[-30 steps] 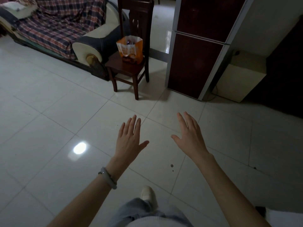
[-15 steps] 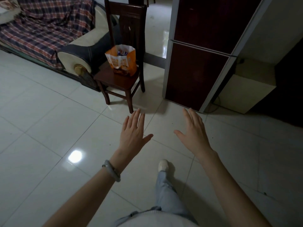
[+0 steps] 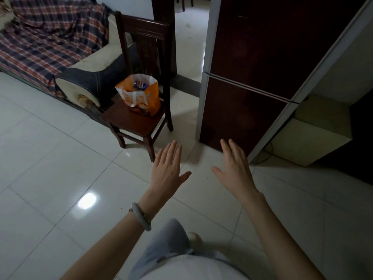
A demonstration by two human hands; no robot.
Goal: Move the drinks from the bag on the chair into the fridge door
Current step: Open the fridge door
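Observation:
An orange and white bag (image 3: pixel 141 97) stands open on the seat of a dark wooden chair (image 3: pixel 137 120). Blue drink cans (image 3: pixel 139 85) show in its mouth. To the right of the chair stands the dark red fridge (image 3: pixel 248 77), both doors closed. My left hand (image 3: pixel 167 168) and my right hand (image 3: pixel 235 168) are held out flat over the floor, fingers apart, holding nothing. Both are short of the chair's front leg and the fridge's lower corner.
A sofa (image 3: pixel 50 47) with a plaid cover sits left of the chair, its armrest (image 3: pixel 86 83) close to the seat. A cream box (image 3: pixel 308 142) stands right of the fridge. Glossy white floor tiles (image 3: pixel 60 168) spread in front. My leg and shoe (image 3: pixel 193 237) show below.
I have stepped closer: the chair, bag and fridge have grown larger and nearer. Both hands stay open and spread, now almost level with the chair's front leg.

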